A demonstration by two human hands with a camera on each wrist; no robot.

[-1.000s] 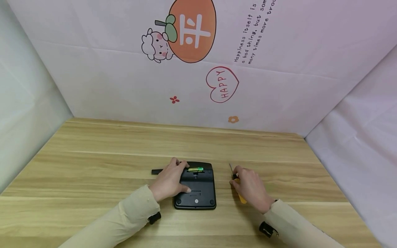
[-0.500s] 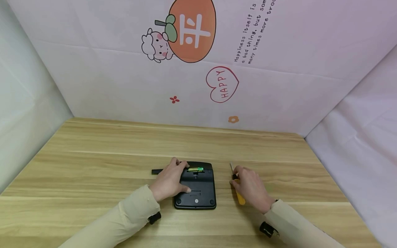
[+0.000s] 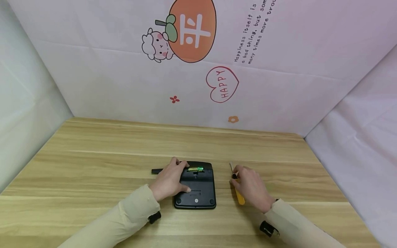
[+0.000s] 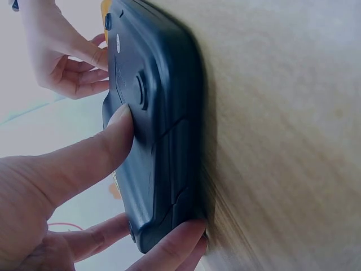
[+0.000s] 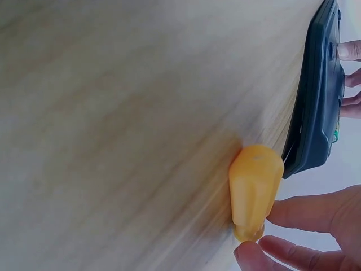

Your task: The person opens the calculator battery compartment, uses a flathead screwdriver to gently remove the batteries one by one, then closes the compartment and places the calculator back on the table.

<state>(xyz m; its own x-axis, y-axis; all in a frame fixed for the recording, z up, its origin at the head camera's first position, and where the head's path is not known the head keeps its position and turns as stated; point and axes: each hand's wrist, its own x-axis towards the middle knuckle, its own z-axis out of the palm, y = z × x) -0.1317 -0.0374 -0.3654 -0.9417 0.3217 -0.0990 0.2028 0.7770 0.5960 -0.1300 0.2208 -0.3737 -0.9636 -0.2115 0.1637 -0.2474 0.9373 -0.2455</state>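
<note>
Pinching of the screwdriver [image 3: 240, 198], lower right of centre, is done by fingers of the right hand [image 3: 252, 188]; the black device [image 3: 202, 198], lower centre, battery [image 3: 195, 169] exposed, is clasped by the left hand [image 3: 168, 181]. Battery work seems in hand; next, steadying is probably called for.

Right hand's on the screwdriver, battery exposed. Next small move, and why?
I'd probably have the right hand let go of the yellow screwdriver, which it pinches beside the black device. The green battery lies exposed in the device's back, so a free hand looks more useful than a tool; the left hand grips the device, which should steady it.
</note>
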